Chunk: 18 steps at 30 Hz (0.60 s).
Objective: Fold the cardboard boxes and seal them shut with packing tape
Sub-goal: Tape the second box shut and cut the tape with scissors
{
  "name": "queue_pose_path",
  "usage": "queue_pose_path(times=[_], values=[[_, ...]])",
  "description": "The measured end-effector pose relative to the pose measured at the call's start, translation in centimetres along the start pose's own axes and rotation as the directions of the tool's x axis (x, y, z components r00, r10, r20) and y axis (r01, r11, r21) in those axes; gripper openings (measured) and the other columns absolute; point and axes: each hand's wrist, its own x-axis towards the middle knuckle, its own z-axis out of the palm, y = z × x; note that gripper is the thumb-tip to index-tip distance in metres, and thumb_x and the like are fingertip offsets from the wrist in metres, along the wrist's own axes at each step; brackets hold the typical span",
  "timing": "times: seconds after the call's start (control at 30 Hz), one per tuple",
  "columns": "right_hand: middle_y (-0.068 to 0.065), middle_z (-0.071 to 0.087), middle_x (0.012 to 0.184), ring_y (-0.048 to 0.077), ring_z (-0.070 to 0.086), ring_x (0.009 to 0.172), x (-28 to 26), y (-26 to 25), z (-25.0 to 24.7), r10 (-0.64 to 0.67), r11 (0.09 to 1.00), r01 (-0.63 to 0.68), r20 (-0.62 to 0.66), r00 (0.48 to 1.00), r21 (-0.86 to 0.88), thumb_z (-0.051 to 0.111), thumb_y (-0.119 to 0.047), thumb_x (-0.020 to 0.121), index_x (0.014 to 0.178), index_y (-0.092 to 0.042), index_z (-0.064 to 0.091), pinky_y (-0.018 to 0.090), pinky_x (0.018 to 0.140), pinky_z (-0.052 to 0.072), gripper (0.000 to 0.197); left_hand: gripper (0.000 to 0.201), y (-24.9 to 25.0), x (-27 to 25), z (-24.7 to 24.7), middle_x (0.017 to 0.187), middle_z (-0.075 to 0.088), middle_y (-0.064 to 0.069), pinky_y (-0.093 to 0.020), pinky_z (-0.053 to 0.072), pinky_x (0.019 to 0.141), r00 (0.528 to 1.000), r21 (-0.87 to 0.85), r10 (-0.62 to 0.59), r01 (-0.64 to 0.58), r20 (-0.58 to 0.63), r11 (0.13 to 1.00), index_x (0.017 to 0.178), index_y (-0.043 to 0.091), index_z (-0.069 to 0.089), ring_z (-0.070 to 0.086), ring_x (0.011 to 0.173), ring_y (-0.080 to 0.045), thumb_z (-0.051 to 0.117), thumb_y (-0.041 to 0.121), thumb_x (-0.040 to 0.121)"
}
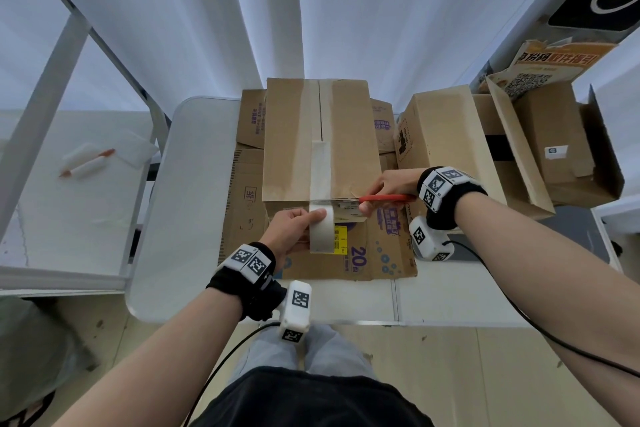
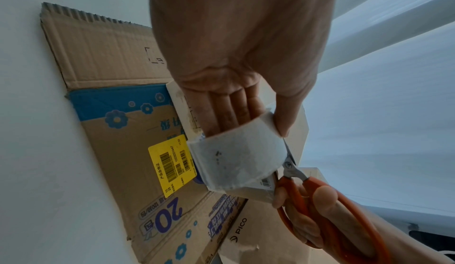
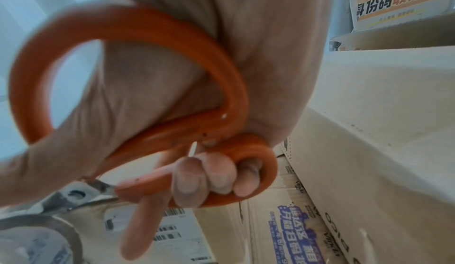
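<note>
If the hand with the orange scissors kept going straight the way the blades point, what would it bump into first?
Probably the strip of tape stretched off the roll, at the box's near edge. The right hand points the scissors at it; the left hand lies just beyond.

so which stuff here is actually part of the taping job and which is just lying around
In use:
brown cardboard box
white packing tape roll, held by left hand
orange-handled scissors, in right hand

Lying about:
flattened printed cardboard
two white rolled papers

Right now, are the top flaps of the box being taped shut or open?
Shut: the cardboard box's top flaps lie flat, meeting at a center seam under a tape strip.
</note>
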Motion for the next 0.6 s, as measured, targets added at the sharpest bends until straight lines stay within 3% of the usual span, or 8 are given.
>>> queue_pose_path(times=[0.1,0.3,0.43,0.5,0.6], values=[[-0.003,0.047,0.060,0.011,0.039,0.052,0.12,0.39,0.20,-0.017,0.999,0.015,-0.036,0.999,-0.046,0.075,-0.060,0.074,0.099,-0.023,0.078,0.021,0.051,0.032,0.045,0.026,0.11,-0.04,0.01,0.108,0.072,-0.018,-0.041,0.058,0.088,1.000,0.013,0.006,-0.006,0.006,1.000,0.077,0.016,0.056,0.070,0.101,-0.033,0.071,0.032,0.089],[-0.005,0.046,0.059,0.013,0.036,0.055,0.23,0.59,0.54,-0.039,0.997,0.035,-0.054,0.998,-0.068,0.076,-0.066,0.067,0.093,-0.025,0.080,0.026,0.055,0.029,0.048,0.023,0.13,0.26,-0.18,0.107,0.073,-0.015,-0.041,0.059,0.088,1.000,0.029,-0.008,0.008,0.015,1.000,0.086,0.013,0.059,0.071,0.099,-0.031,0.070,0.033,0.090],[-0.006,0.048,0.059,0.012,0.041,0.054,-0.07,0.28,0.48,-0.009,0.996,0.005,-0.034,0.999,-0.093,0.070,-0.069,0.074,0.083,-0.029,0.078,0.024,0.056,0.033,0.041,0.039,0.30,0.36,0.07,0.108,0.073,-0.015,-0.038,0.059,0.086,0.999,0.035,-0.032,0.031,0.014,0.999,0.111,0.000,0.064,0.071,0.100,-0.030,0.070,0.032,0.090],[-0.007,0.048,0.056,0.009,0.041,0.050,-0.16,-0.08,0.31,0.016,0.994,-0.017,-0.006,1.000,-0.112,0.067,-0.068,0.077,0.088,-0.028,0.077,0.021,0.052,0.033,0.043,0.042,0.35,0.19,0.21,0.107,0.074,-0.014,-0.036,0.059,0.083,0.999,0.029,-0.037,0.037,0.007,0.999,0.115,-0.002,0.064,0.071,0.100,-0.030,0.070,0.031,0.090],[-0.007,0.046,0.055,0.010,0.040,0.049,-0.13,-0.38,0.18,0.040,0.993,-0.038,0.014,0.999,-0.113,0.067,-0.074,0.069,0.095,-0.023,0.078,0.021,0.050,0.033,0.059,0.042,0.41,0.03,0.26,0.106,0.074,-0.014,-0.034,0.059,0.079,0.999,0.018,-0.037,0.037,0.003,0.999,0.118,-0.001,0.064,0.071,0.098,-0.029,0.070,0.030,0.090]])
